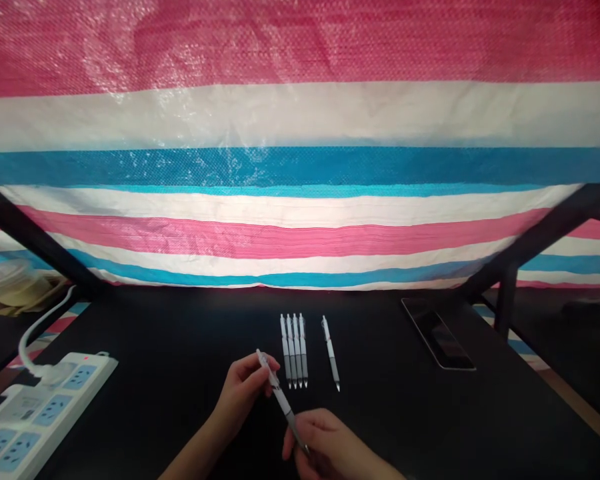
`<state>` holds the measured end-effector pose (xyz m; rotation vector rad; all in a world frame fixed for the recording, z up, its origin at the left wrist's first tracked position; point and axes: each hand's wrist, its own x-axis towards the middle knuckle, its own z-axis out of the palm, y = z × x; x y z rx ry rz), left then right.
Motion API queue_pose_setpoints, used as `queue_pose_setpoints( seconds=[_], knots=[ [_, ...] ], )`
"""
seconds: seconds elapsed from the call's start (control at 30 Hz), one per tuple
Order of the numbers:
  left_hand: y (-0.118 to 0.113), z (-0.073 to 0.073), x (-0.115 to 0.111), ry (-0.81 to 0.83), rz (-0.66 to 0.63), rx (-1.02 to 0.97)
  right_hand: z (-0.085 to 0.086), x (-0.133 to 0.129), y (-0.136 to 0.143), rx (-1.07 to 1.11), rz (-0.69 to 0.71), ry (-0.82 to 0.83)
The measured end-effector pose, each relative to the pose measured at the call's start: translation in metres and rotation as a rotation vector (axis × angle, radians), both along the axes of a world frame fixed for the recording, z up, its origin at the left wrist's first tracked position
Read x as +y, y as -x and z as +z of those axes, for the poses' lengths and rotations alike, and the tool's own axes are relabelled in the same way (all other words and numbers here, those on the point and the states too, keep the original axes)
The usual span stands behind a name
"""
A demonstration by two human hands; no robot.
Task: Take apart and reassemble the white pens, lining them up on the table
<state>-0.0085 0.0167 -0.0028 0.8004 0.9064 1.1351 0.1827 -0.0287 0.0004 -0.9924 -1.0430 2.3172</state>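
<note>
A white and grey click pen is held at a slant between my two hands, above the near part of the black table. My left hand pinches it near the clip and button end. Around its grey grip, close to the tip, the fingers of my right hand are closed. Just beyond my hands, several matching pens lie side by side in a row, tips toward me. One more pen lies apart to their right, slightly tilted.
A phone with a dark screen lies at the right of the black table. At the left is a white power strip with a plugged-in cable. Striped sheeting hangs behind, between dark frame bars.
</note>
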Motion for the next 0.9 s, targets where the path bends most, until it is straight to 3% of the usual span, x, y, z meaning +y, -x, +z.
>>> queue_pose_setpoints(
  seconds=[0.13,0.37,0.5,0.63,0.7,0.77,0.9],
  knots=[
    [0.001,-0.002,0.003,0.045,0.022,0.026,-0.010,0.000,0.006,-0.081,-0.062,-0.005],
    [-0.001,-0.001,0.004,0.038,0.060,0.042,-0.012,0.000,0.011,-0.248,-0.197,-0.156],
    [-0.001,-0.004,0.004,0.013,0.049,0.056,-0.013,-0.006,0.011,-0.468,-0.244,-0.397],
    [0.000,-0.008,0.003,-0.007,0.062,0.068,-0.008,-0.007,0.006,-0.641,-0.281,-0.745],
    [0.001,-0.008,0.003,0.009,0.070,0.055,-0.004,-0.004,0.003,-0.663,-0.304,-0.819],
    [0.003,-0.006,0.005,0.032,0.062,0.027,-0.002,-0.001,0.003,-0.565,-0.284,-0.660],
    [0.006,-0.002,0.009,0.077,0.058,-0.040,-0.007,0.002,0.007,-0.155,-0.131,-0.083]
  ],
)
